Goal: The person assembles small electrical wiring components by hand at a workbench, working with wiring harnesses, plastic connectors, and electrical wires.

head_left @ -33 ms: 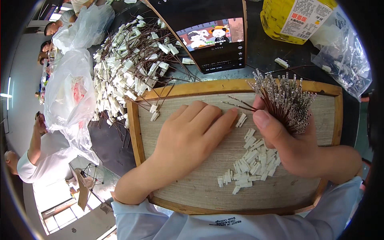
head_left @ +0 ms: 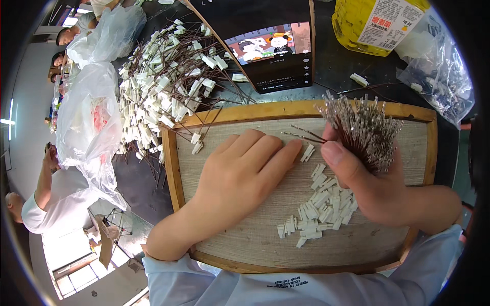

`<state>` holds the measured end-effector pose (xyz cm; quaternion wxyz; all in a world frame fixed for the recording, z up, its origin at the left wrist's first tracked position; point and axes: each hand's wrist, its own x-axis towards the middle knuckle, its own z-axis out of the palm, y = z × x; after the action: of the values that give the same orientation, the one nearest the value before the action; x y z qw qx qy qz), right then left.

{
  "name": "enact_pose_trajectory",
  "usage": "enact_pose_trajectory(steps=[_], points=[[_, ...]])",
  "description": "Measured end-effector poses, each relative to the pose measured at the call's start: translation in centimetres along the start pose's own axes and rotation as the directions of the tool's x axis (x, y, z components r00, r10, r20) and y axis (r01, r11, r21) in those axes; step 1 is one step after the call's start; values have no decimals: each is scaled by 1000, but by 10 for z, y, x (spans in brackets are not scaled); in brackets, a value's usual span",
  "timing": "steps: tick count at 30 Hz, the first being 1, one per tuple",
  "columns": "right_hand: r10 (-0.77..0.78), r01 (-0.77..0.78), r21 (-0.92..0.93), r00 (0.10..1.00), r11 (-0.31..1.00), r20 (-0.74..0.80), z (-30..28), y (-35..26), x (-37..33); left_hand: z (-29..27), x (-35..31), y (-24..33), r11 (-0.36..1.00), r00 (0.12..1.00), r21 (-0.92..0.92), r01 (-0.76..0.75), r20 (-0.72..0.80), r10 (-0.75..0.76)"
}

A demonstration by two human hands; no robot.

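Black tabletop [head_left: 139, 178] underneath, wood-framed tray [head_left: 229, 245] on top, a big heap of wired white connectors [head_left: 166, 94] by its upper left corner, and the left hand [head_left: 240, 166] is over the tray, fingers loosely curled, any grip beneath hidden from me. Over to the right hand [head_left: 370, 188]: fingers and thumb closed round a thick bundle of brown wires [head_left: 365, 127], silvery tips fanned up, two strands [head_left: 309, 135] poking left! Smallest of all, loose white housings [head_left: 326, 204] lie between the hands, one just beside the left index fingertip.
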<state>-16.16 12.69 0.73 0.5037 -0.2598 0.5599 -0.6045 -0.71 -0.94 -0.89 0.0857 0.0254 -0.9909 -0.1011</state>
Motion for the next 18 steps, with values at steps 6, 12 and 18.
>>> enact_pose_trajectory(steps=[6,12,18], points=[[33,-15,-175,994,984,102,-3,-9,0,-2,-2,-6,976,996,-211,-48,-79,32],[210,-187,-182,970,965,119,-4,-10,-1,-16,-7,3,34,873,-997,75,49,-485],[204,-189,-130,972,973,113,-4,-10,-3,-13,-8,-2,31,883,-999,44,25,-469]])
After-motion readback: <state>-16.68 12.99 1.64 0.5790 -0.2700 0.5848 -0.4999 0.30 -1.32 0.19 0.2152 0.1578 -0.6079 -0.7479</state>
